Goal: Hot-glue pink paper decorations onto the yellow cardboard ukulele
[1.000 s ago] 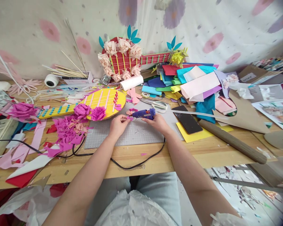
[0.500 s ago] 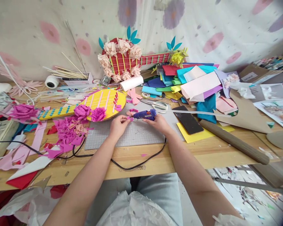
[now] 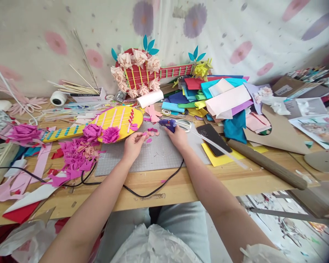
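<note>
My left hand (image 3: 133,147) is pinched on a small magenta paper petal (image 3: 146,134), just off the right edge of a yellow paper guitar (image 3: 137,116). My right hand (image 3: 178,138) grips a blue glue gun (image 3: 168,124), its nozzle towards the left and a long clear glue stick (image 3: 218,147) trailing out behind. Both hands are over a grey cutting mat (image 3: 159,157). Between them lie several small pink and magenta paper pieces (image 3: 152,130). Magenta paper flowers (image 3: 111,134) decorate the guitar.
A black phone (image 3: 214,139) rests on yellow paper right of the mat. Beyond it lie a wooden rolling stick (image 3: 268,164) and coloured paper (image 3: 227,98). Scissors (image 3: 184,125) sit behind the glue gun. Its black cord (image 3: 150,195) loops along the table front. A red guitar (image 3: 142,75) leans behind.
The glue gun has moved up and away from my left hand, turning so that its glue stick slopes down to the right. My left hand stays near the guitar, still pinching the petal.
</note>
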Demonstrator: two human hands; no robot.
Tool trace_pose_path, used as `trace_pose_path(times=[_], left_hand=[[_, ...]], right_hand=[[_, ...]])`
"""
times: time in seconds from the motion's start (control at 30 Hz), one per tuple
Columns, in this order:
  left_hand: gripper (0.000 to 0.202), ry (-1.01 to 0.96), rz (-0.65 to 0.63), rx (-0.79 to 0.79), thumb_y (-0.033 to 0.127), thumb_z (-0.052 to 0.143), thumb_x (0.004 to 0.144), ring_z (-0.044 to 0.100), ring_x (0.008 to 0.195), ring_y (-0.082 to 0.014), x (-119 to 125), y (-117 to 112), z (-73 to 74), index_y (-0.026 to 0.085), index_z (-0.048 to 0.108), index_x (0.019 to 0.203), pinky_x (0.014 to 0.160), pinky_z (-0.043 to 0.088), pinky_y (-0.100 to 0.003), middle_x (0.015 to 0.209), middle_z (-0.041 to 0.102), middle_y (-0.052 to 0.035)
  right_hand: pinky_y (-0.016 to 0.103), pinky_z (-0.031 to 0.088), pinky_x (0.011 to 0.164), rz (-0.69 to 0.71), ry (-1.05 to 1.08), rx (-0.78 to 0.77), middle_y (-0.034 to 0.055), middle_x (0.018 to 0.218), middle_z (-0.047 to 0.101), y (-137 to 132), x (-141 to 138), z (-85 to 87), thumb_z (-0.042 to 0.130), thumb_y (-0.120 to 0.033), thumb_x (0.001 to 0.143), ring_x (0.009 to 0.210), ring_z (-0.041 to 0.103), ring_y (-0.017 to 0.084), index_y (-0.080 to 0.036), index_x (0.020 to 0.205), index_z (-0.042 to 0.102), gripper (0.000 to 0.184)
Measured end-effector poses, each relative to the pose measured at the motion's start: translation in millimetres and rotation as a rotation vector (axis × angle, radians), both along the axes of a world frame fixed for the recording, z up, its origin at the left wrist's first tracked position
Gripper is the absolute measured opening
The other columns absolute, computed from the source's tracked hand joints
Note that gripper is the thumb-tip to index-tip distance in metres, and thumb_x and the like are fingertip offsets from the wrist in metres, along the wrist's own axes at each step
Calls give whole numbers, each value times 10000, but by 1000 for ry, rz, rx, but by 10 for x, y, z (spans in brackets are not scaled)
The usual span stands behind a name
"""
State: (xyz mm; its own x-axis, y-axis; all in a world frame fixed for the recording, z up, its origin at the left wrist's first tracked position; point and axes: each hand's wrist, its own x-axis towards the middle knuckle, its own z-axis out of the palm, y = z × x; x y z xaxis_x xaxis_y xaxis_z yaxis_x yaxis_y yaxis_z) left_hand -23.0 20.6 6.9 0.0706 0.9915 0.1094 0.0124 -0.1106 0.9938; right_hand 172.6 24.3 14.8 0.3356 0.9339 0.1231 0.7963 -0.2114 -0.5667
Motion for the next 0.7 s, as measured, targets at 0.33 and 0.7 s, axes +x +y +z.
trace_pose_path(times=[0.33,0.7], left_hand=[[300,-333,45,-173,372,731,613,654,809,-166,301,-240,414,152,639,795,728,491,-294,793,696,-46],[193,-673,123,-377,237,714,632,630,951,-147,416,-210,374,165,658,802,831,473,-263,942,695,-49]], right_hand=[[404,416,837,41,-108,127,156,953,649,-236,149,22,604,-446,751,943,580,290,-159,941,581,345],[282,433,693,368,704,217,19,802,592,-345,-518,333,570,-440,743,709,547,134,-194,802,522,258]])
